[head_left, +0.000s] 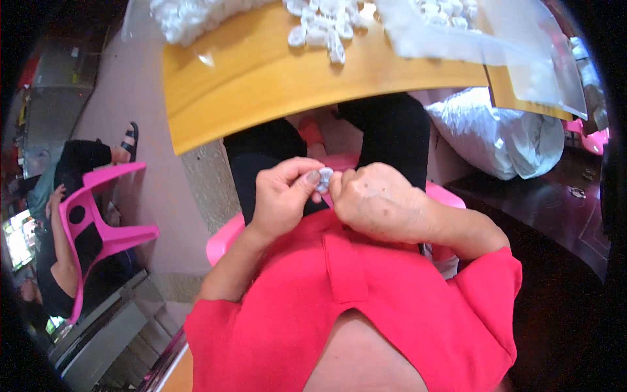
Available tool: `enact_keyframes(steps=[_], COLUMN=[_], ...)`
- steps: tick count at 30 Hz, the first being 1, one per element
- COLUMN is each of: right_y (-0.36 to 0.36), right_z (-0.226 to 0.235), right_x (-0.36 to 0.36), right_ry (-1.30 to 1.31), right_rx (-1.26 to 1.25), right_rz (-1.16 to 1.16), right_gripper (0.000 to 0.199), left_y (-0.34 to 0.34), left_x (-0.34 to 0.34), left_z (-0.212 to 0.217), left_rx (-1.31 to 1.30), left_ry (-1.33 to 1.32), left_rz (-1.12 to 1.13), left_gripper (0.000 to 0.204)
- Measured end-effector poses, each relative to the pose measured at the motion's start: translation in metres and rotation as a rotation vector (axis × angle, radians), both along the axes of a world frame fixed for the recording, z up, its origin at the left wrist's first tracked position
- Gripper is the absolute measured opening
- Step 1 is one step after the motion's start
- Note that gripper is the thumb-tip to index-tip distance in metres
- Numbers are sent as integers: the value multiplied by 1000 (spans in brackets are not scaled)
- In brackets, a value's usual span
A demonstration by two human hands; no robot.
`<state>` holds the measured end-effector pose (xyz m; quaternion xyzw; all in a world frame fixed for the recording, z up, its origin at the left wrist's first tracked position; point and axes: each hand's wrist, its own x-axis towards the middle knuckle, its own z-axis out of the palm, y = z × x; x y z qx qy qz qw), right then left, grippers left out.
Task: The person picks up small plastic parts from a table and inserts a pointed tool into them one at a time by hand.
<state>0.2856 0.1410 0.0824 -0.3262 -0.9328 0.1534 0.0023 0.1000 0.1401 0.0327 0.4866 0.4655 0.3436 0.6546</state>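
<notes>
Red shirt (405, 281) nearest; over the lap (392, 130), the left hand (281, 199) pinches a small whitish piece (324, 178); the right hand (379, 199) curls beside it, its hold unclear. Fingertip work seems underway, next calling for steadiness.

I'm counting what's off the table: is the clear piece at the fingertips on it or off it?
Off: the left hand pinches the piece, with a visible gap to the edge of the table.

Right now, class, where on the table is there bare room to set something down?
The table is bare along its near edge, from the left corner toward the plastic bag, bordered by the white heap and loose clear pieces. Crowded: farther back and at right.
</notes>
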Motion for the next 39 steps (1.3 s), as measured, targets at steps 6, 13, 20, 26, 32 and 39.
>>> enact_keyframes(steps=[6,13,20,26,32,39], right_y=[20,19,25,33,29,28], right_z=[-9,-45,-48,-49,-53,-45], right_x=[14,19,27,28,26,23], right_ry=[421,432,383,418,447,935], right_rx=[44,-10,-71,-13,-6,-201], right_rz=[-382,-357,-343,-336,-335,-573], right_gripper=[28,26,25,16,25,12], left_y=[69,283,239,186,193,152], left_x=[-6,-47,-3,21,19,19], left_z=[41,122,60,-14,-28,-17], left_rx=[428,1126,1407,916,1062,956], left_ry=[151,638,719,716,677,489], left_rz=[175,545,362,54,34,170], left_gripper=[13,22,21,40,32,21])
